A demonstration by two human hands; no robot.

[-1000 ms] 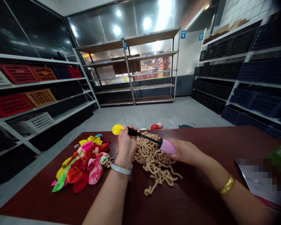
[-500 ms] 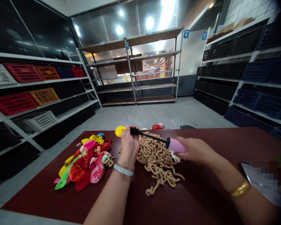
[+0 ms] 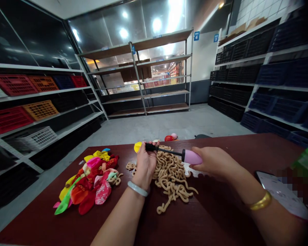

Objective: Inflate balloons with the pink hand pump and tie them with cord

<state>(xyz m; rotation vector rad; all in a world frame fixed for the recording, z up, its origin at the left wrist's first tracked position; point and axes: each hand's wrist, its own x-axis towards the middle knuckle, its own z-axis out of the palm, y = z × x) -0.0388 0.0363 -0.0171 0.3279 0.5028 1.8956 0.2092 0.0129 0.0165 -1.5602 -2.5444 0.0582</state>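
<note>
My left hand is closed around the black end of a hand-held balloon pump. A small yellow balloon shows at that end, by my left thumb; how it is seated is hidden by the fingers. My right hand grips the pump's pink barrel, and the black rod stretches between the two hands. Beneath the pump lies a heap of tan, worm-like strands. To the left of my left hand is a pile of flat, colourful balloons, red, yellow, green and pink.
All this lies on a dark red-brown table. A phone rests by my right forearm. Past the far edge, a red ball-like thing shows. Shelves with crates stand left and right, and a bare rack behind.
The view has turned a little to the right, so the table and shelves sit further left. Both hands keep their hold on the pump, shifted slightly right over the heap.
</note>
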